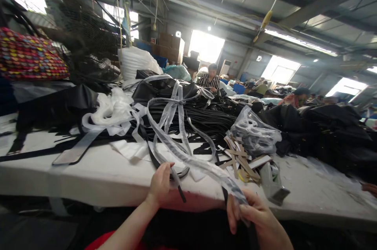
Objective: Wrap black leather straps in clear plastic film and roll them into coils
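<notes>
Long strips of clear plastic film (188, 157) loop across the table in front of me, some lying over black straps (194, 114). My right hand (255, 212) is closed around one end of a clear strip at the table's front edge, with a dark strap against it below the fingers. At the middle of the edge, my left hand (160, 183) pinches a narrow black strap (181, 193), whose short end hangs past the fingertips. The fingers partly hide where it is gripped.
White film coils (110, 110) lie to the left. A plastic bag (255, 134), cardboard strips (240, 157) and a tape dispenser (273, 185) sit to the right. Black material (324, 136) is heaped further right. Opposite, a person in a striped shirt (209, 81) sits.
</notes>
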{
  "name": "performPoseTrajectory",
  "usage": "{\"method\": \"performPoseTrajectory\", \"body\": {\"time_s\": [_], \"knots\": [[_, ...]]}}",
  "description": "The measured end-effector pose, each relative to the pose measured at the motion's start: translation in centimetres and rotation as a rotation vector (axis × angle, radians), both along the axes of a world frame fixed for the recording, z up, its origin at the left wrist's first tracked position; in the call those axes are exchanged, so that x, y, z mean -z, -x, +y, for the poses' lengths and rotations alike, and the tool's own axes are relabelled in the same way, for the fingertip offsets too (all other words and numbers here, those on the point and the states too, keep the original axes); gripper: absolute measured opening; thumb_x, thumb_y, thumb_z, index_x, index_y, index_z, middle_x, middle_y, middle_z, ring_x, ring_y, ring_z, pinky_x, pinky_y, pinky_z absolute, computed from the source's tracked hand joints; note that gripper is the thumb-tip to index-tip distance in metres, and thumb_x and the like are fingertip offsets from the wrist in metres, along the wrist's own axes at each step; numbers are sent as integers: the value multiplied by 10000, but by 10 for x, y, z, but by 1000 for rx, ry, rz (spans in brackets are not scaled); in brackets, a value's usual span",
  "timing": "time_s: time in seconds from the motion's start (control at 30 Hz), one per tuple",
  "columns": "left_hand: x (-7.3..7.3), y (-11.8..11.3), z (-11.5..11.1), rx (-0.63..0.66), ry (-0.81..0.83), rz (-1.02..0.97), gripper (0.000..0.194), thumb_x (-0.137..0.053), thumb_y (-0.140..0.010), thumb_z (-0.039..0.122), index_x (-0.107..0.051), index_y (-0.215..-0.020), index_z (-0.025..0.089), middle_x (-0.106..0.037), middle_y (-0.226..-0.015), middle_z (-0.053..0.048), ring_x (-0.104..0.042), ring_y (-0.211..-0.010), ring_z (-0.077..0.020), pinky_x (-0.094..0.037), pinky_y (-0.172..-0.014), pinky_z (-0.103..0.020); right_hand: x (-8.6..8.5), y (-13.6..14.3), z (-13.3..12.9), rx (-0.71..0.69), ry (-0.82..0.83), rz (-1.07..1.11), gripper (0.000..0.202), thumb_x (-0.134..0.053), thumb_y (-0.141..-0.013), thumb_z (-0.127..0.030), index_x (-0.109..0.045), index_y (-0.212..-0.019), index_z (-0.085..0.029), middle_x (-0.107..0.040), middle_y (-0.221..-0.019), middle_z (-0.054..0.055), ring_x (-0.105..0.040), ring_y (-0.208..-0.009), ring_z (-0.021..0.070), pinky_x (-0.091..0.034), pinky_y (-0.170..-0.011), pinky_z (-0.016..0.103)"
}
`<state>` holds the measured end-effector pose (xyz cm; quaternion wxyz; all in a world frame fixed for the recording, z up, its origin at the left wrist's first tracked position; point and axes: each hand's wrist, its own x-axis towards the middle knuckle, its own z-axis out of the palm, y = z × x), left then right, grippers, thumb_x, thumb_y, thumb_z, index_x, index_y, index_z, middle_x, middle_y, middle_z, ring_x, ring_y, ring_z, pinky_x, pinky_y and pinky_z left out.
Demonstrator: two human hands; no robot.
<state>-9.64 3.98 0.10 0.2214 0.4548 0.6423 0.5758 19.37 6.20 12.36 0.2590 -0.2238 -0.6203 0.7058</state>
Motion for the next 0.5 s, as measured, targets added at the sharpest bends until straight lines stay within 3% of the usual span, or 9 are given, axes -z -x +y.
{"method": "performPoseTrajectory", "body": {"time_s": [0.07,0.13,0.2,0.27,0.3,0.37,0.43,0.5], "knots": [[-16,-6,4,123,82,-250,636,-214,-932,587,-638,-1025,122,-721,-1030,-164,-666,-1012,-270,-481,-955,-440,9,5,0,56,91,16,347,-584,-880,-483,-641,-809,-148,-673,-675,74,-597,-513,137,-407,-493,236],[-36,-11,7,291,218,-659,698,-230,-910,652,-615,-1066,91,-716,-1067,-185,-673,-1015,-263,-472,-963,-413,17,11,-1,49,119,-14,345,-566,-901,-476,-648,-886,-141,-690,-709,73,-567,-451,102,-381,-438,196],[-57,-19,6,481,345,-1024,712,-289,-890,677,-608,-1074,67,-697,-1106,-212,-670,-1019,-257,-460,-968,-383,23,17,-5,-96,105,-84,385,-563,-901,-487,-675,-947,-121,-696,-740,80,-525,-415,73,-346,-400,170],[-75,-30,-3,597,424,-1198,667,-362,-886,651,-613,-1053,56,-693,-1093,-221,-675,-983,-251,-485,-916,-360,27,24,-13,-283,64,-192,425,-541,-910,-494,-706,-991,-111,-692,-756,80,-513,-440,65,-354,-415,164],[-82,-36,-9,599,438,-1212,626,-406,-883,627,-613,-1048,60,-703,-1049,-207,-681,-938,-246,-505,-862,-350,29,28,-16,-337,29,-243,427,-533,-913,-493,-717,-1009,-120,-690,-765,73,-524,-476,68,-377,-448,166],[-91,-46,-25,469,385,-1074,535,-471,-867,601,-606,-1046,114,-717,-854,-112,-676,-767,-218,-522,-693,-314,35,37,-21,-394,-21,-292,393,-607,-862,-485,-720,-1044,-155,-695,-825,59,-575,-599,98,-432,-555,187],[-95,-51,-41,380,289,-718,491,-481,-852,625,-618,-993,176,-681,-741,-47,-639,-691,-208,-504,-620,-299,38,47,-20,-405,40,-184,488,-745,-714,-495,-701,-1079,-174,-697,-932,66,-627,-789,168,-472,-712,242],[-97,-52,-58,512,259,-285,439,-480,-855,623,-647,-941,227,-695,-838,-52,-635,-815,-234,-516,-714,-321,38,58,-12,-373,232,31,654,-793,-592,-528,-668,-1125,-170,-682,-1053,100,-623,-979,243,-450,-883,320]]}}
